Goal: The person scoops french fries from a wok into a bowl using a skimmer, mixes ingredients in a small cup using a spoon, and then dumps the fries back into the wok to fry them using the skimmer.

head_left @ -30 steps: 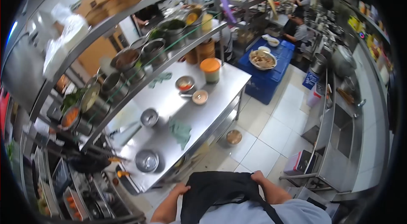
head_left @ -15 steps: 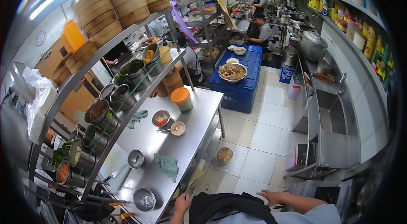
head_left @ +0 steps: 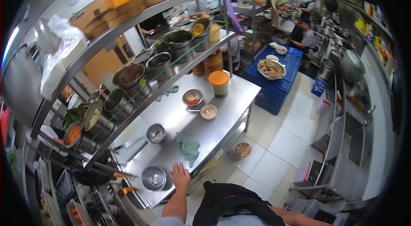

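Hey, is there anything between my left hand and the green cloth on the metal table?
Nothing visible: just bare tabletop separates your left hand, at the table's edge, from the green cloth. The nearest metal bowl sits to the hand's left, outside that path.

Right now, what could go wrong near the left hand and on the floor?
The spread left hand is close to the round, shiny steel bowl; a sideways sweep might knock it.
The crumpled green cloth lies near the edge of the flat steel table and could slip off.
The round brown-topped container on the pale tiled floor might trip someone.
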`<action>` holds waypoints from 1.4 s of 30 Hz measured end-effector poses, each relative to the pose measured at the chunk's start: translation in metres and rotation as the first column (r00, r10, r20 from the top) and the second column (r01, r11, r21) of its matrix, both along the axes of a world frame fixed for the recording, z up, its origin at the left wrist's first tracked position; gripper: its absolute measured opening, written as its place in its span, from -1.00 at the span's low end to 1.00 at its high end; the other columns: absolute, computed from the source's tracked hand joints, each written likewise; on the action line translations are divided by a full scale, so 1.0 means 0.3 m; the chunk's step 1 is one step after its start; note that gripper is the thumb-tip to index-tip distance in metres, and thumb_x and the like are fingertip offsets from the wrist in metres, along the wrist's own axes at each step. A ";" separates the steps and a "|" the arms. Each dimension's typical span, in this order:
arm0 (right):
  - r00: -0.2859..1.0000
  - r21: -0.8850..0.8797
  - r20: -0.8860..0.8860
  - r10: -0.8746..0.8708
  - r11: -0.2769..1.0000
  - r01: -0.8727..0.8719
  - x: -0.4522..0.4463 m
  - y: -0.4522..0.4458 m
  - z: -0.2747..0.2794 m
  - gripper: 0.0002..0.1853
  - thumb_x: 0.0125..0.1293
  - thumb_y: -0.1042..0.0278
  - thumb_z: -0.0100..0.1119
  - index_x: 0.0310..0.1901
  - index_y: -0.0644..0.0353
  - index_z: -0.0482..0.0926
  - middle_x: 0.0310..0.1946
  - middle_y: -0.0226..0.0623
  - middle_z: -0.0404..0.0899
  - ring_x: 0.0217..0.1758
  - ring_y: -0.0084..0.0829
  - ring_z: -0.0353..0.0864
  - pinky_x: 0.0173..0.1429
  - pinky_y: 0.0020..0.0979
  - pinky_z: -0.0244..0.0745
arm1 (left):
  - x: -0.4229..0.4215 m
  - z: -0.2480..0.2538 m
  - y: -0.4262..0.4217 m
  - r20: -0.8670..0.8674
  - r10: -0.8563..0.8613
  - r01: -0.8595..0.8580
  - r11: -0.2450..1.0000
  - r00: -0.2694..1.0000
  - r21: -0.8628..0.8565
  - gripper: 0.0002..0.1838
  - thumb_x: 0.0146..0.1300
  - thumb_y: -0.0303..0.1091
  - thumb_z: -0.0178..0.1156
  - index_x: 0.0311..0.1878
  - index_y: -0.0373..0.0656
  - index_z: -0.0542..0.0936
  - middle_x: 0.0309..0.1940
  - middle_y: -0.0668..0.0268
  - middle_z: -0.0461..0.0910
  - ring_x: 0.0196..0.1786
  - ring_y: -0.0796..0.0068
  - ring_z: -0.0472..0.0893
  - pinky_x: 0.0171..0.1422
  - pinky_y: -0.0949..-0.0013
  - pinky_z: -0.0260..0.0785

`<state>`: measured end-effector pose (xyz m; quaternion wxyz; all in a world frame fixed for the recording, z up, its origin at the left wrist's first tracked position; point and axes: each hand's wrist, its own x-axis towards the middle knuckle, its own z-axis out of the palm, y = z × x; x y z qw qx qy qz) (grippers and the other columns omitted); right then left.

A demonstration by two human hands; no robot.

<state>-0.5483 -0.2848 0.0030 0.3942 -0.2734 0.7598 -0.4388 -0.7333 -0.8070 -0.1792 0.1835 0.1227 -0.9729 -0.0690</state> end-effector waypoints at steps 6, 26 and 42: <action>0.995 -0.014 0.097 0.009 1.000 -0.008 -0.088 -0.018 0.020 0.00 0.32 -0.09 0.18 0.59 0.02 -0.22 0.61 -0.06 -0.21 0.65 0.00 -0.22 0.65 -0.05 -0.29 | -0.009 0.003 0.013 0.002 0.056 -0.056 0.998 0.998 0.004 -0.47 0.24 -0.21 0.14 0.29 -0.09 0.45 0.35 0.11 0.36 0.44 0.12 0.30 0.47 -0.15 0.08; 0.983 -0.142 0.166 0.078 0.988 -0.054 -0.130 -0.072 -0.022 0.07 0.15 -0.01 0.35 0.52 0.26 -0.08 0.50 0.02 0.03 0.54 -0.14 0.11 0.54 -0.23 0.05 | -0.015 0.016 0.019 0.045 0.089 -0.089 0.996 0.995 0.007 -0.48 0.22 -0.21 0.13 0.28 -0.04 0.45 0.36 0.17 0.34 0.45 0.17 0.29 0.49 -0.09 0.07; 0.979 -0.052 0.202 -0.001 0.999 0.012 -0.040 -0.028 -0.052 0.38 -0.16 -0.05 0.60 0.55 0.26 -0.18 0.50 0.08 0.04 0.58 -0.04 0.04 0.59 -0.18 -0.02 | -0.018 0.002 0.040 -0.001 0.046 -0.046 0.994 0.999 -0.097 -0.47 0.22 -0.25 0.11 0.30 -0.07 0.43 0.34 0.14 0.38 0.40 0.12 0.35 0.40 -0.10 0.17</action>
